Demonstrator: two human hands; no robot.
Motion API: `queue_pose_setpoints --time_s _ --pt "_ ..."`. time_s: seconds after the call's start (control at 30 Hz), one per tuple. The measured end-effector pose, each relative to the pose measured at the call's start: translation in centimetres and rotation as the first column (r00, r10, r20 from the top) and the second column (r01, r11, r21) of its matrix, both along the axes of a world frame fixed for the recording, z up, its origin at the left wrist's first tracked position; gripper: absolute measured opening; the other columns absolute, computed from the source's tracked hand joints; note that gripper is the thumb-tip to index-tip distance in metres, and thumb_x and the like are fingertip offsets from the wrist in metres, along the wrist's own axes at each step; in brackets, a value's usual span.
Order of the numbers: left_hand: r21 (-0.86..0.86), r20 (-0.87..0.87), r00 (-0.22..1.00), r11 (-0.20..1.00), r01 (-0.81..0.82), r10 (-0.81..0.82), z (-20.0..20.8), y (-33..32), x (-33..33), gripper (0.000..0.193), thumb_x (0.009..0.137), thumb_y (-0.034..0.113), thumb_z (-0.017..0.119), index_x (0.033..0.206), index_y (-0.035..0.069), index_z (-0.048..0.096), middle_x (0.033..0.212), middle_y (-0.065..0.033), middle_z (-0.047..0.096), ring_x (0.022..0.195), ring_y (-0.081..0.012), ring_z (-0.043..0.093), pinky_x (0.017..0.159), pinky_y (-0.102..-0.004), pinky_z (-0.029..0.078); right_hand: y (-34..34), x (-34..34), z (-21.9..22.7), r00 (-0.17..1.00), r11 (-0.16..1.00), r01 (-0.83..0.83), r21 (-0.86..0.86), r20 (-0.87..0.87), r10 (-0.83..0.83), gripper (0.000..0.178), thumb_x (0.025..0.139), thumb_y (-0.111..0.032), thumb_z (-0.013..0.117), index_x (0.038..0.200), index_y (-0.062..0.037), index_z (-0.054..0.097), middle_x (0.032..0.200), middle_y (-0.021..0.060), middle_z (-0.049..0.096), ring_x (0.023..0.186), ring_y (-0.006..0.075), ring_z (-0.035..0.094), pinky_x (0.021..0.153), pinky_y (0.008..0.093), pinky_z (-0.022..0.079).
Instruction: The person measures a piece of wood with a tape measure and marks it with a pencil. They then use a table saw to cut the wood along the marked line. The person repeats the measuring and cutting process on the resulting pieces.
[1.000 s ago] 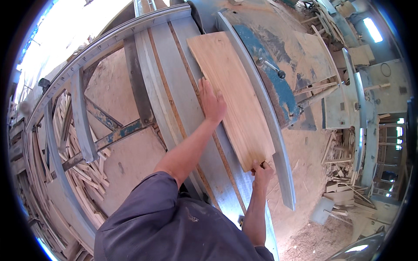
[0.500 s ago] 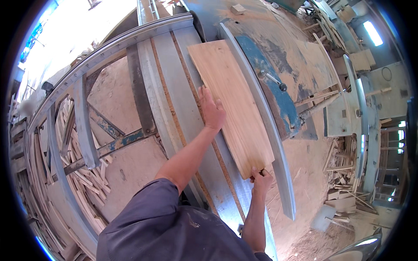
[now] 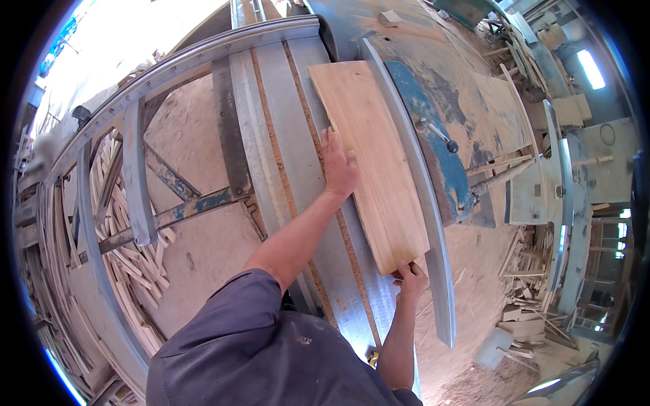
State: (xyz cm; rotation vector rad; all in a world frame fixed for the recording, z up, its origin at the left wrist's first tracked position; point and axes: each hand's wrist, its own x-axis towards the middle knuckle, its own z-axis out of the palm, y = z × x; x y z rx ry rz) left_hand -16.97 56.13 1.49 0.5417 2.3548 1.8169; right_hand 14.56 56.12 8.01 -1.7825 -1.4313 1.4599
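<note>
A long, flat wooden board (image 3: 379, 162) lies on the grey metal saw table (image 3: 281, 88), its right side along or close to a straight metal fence (image 3: 414, 162). At the board's left edge, about midway, my left hand (image 3: 340, 166) rests with fingers stretched forward; it is open and pressing against the wood. My right hand (image 3: 410, 279) has its bent fingers and thumb closed on the near end of the board, by the right corner. Some of its fingertips are hidden. I cannot make out a saw blade.
Left of the table runs a metal side frame (image 3: 139, 176) with a crossbar, and wood strips (image 3: 135, 264) are heaped below. A blue fence bracket (image 3: 433, 128) with a lever handle stands to the right. Offcuts (image 3: 525, 328) are piled at the lower right.
The scene has swung a little in view as my head turned. Both hands keep their places on the board, which has moved little, if at all, along the fence.
</note>
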Motion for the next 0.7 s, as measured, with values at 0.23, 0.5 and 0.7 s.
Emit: queue_pose_setpoints --time_s 0.23,0.5,0.7 --pt "-0.025 -0.044 0.999 1.000 -0.016 0.014 -0.5 -0.3 0.1 0.071 0.092 0.005 0.060 0.151 -0.015 0.025 0.161 -0.0331 0.022 0.154 -0.0431 0.015 0.126 -0.0459 0.016 3.4 0.0 -1.3 0.985 0.988 0.090 -0.127 -0.134 -0.107 0.037 0.090 -0.021 0.073 0.119 -0.0002 0.066 0.088 0.0048 0.070 0.063 0.0163 0.064 0.050 0.0275 0.042" --pt "-0.040 -0.064 0.998 0.999 -0.015 0.012 0.1 0.1 0.9 0.070 0.092 0.005 0.058 0.150 -0.017 0.024 0.160 -0.0339 0.023 0.154 -0.0451 0.014 0.126 -0.0478 0.016 5.4 2.8 -3.8 0.939 0.954 0.027 -0.298 -0.320 -0.126 0.032 0.090 -0.020 0.070 0.119 -0.0079 0.066 0.093 0.0032 0.069 0.081 0.0194 0.063 0.066 0.0324 0.044" --pt "-0.076 0.001 0.999 0.996 0.042 -0.042 0.6 -1.1 2.6 0.073 0.092 0.007 0.058 0.152 -0.015 0.023 0.162 -0.0337 0.019 0.154 -0.0460 0.013 0.126 -0.0495 0.015 4.1 4.7 -2.2 0.972 0.987 0.005 -0.160 -0.230 -0.042 0.029 0.087 -0.019 0.075 0.112 -0.0072 0.068 0.086 0.0029 0.066 0.073 0.0163 0.058 0.062 0.0288 0.040"
